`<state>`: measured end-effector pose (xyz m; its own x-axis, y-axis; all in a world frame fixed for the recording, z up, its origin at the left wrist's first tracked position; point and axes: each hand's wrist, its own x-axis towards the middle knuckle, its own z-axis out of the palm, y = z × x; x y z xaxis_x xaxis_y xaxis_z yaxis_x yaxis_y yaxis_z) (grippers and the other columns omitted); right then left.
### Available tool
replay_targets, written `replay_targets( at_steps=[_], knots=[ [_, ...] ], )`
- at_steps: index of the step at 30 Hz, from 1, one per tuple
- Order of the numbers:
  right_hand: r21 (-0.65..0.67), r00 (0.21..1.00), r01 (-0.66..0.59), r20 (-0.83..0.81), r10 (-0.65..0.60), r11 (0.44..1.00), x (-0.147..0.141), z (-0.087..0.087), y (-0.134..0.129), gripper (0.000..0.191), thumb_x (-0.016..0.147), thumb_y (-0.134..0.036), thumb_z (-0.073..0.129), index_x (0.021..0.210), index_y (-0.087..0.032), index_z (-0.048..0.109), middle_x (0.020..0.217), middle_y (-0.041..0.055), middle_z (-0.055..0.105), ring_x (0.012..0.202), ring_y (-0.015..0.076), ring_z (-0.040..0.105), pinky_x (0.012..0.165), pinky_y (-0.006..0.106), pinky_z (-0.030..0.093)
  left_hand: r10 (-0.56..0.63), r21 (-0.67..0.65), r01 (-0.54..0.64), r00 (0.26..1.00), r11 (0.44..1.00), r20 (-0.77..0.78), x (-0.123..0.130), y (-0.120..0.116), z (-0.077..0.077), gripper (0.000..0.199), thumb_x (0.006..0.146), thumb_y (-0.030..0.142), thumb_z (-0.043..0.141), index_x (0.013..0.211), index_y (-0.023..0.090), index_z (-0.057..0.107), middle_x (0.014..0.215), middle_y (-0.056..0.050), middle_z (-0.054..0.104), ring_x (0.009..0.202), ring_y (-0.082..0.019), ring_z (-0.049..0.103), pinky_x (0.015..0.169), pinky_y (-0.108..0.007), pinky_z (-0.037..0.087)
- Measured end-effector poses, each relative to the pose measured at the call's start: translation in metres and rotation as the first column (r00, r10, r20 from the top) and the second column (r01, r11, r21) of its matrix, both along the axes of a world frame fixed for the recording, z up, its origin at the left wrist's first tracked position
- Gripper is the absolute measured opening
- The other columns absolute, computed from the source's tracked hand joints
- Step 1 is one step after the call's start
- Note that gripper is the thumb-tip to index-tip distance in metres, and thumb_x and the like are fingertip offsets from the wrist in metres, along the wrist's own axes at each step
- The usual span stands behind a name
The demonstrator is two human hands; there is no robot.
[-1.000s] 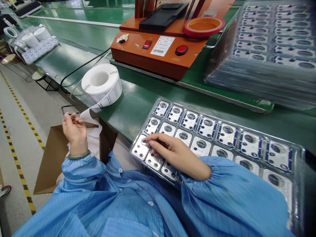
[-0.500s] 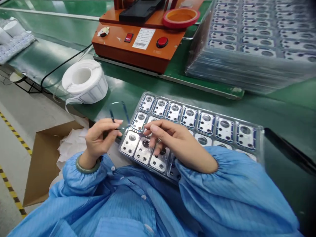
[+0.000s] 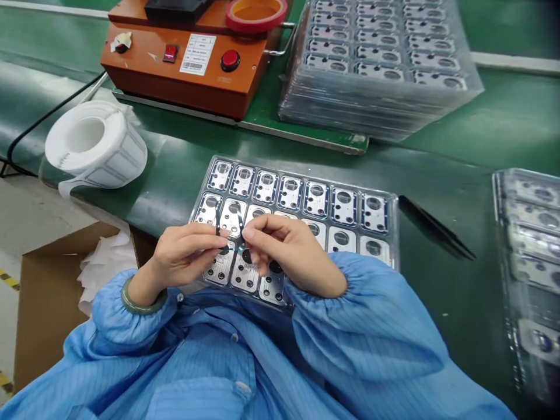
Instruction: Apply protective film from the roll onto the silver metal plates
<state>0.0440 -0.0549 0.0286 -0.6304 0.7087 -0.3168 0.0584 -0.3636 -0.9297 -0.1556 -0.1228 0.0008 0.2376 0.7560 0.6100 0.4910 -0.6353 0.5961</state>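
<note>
Between my hands is a thin, see-through film piece with dark blue strips along its edges (image 3: 240, 217), upright above the tray. My left hand (image 3: 186, 251) is closed in a pinch on its left lower side. Thumb and forefinger of my right hand (image 3: 291, 248) close together at its right lower corner. Below them lies a clear plastic tray (image 3: 396, 245) with rows of silver metal plates (image 3: 290, 192), each with a large round opening and small holes. Some plates show blue borders; those nearest me look plain silver. My hands hide part of the lower rows.
Black tweezers (image 3: 437, 227) lie right of the tray, with another plate tray (image 3: 503, 262) beyond. At the back stand an orange machine (image 3: 175, 87) carrying a red tape roll (image 3: 256, 26), and stacked trays (image 3: 350, 96). A label roll (image 3: 126, 151) and cardboard box (image 3: 44, 297) are left.
My view has turned to the right. The left hand has brought the film closer to the right hand, over the tray, and my right fingers have closed at its corner.
</note>
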Motion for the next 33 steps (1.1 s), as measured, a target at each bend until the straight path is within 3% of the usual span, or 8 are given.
replay_targets(
  at_steps=[3, 7, 9, 12, 17, 23, 33],
  knots=[
    [0.057, 0.999, 0.031, 0.016, -0.032, 0.998, -0.001, 0.002, -0.003, 0.033, 0.077, -0.047, 0.068, 0.077, -0.015, 0.060, 0.052, -0.0045, 0.055, 0.039, 0.0075, 0.052, 0.039, 0.019, 0.045, -0.001, -0.084, 0.002, 1.000, 0.996, 0.016, -0.001, -0.004, 0.001, 0.050, 0.075, 0.004, 0.062, 0.120, 0.025, 0.059, 0.103, -0.007, 0.071, 0.085, -0.018, 0.068, 0.072, -0.030, 0.058],
    [0.201, 0.987, 0.153, 0.011, -0.158, 0.968, -0.002, 0.002, -0.006, 0.028, 0.077, -0.044, 0.067, 0.075, -0.018, 0.059, 0.056, -0.0041, 0.054, 0.044, 0.0079, 0.051, 0.042, 0.020, 0.046, 0.039, -0.316, 0.042, 0.968, 0.948, 0.247, 0.001, -0.008, 0.001, 0.053, 0.083, 0.011, 0.057, 0.132, 0.026, 0.044, 0.112, -0.009, 0.065, 0.073, -0.014, 0.068, 0.067, -0.028, 0.059],
    [0.273, 0.979, 0.195, 0.004, -0.203, 0.942, -0.002, 0.000, -0.006, 0.024, 0.079, -0.041, 0.066, 0.074, -0.019, 0.059, 0.059, -0.0033, 0.054, 0.047, 0.0079, 0.050, 0.043, 0.020, 0.045, 0.121, -0.426, 0.028, 0.941, 0.904, 0.317, 0.003, -0.006, 0.001, 0.045, 0.089, 0.018, 0.052, 0.132, 0.025, 0.041, 0.105, -0.007, 0.065, 0.067, -0.011, 0.067, 0.061, -0.024, 0.058],
    [0.357, 0.972, 0.213, 0.012, -0.233, 0.909, -0.003, -0.003, -0.008, 0.019, 0.081, -0.037, 0.064, 0.074, -0.020, 0.060, 0.062, -0.0023, 0.055, 0.051, 0.0086, 0.050, 0.045, 0.021, 0.043, 0.218, -0.534, -0.023, 0.927, 0.845, 0.305, 0.008, 0.000, 0.000, 0.035, 0.092, 0.026, 0.050, 0.126, 0.023, 0.044, 0.090, -0.002, 0.062, 0.056, -0.008, 0.063, 0.050, -0.018, 0.055],
    [0.467, 0.956, 0.266, -0.016, -0.293, 0.843, -0.003, -0.005, -0.008, 0.014, 0.083, -0.031, 0.061, 0.074, -0.020, 0.059, 0.065, -0.0020, 0.055, 0.053, 0.0089, 0.049, 0.048, 0.023, 0.041, 0.342, -0.581, -0.077, 0.867, 0.810, 0.362, 0.012, 0.007, 0.005, 0.034, 0.090, 0.035, 0.052, 0.122, 0.022, 0.045, 0.095, -0.003, 0.058, 0.052, -0.006, 0.061, 0.046, -0.018, 0.054],
    [0.398, 0.965, 0.234, 0.014, -0.261, 0.887, -0.004, -0.004, -0.008, 0.017, 0.081, -0.035, 0.063, 0.074, -0.020, 0.060, 0.062, -0.0023, 0.054, 0.052, 0.0093, 0.049, 0.046, 0.023, 0.040, 0.325, -0.625, -0.018, 0.865, 0.781, 0.382, 0.011, 0.008, 0.014, 0.024, 0.090, 0.039, 0.052, 0.100, 0.019, 0.058, 0.061, 0.002, 0.058, 0.048, -0.009, 0.059, 0.049, -0.020, 0.051],
    [0.329, 0.974, 0.210, 0.011, -0.226, 0.921, -0.006, -0.004, -0.005, 0.018, 0.081, -0.034, 0.065, 0.073, -0.019, 0.059, 0.062, -0.0017, 0.056, 0.051, 0.0097, 0.050, 0.045, 0.022, 0.041, 0.320, -0.570, -0.084, 0.889, 0.817, 0.329, 0.016, 0.014, 0.017, 0.015, 0.085, 0.027, 0.062, 0.075, 0.017, 0.057, 0.072, 0.002, 0.052, 0.048, -0.005, 0.053, 0.044, -0.020, 0.045]
  ],
)
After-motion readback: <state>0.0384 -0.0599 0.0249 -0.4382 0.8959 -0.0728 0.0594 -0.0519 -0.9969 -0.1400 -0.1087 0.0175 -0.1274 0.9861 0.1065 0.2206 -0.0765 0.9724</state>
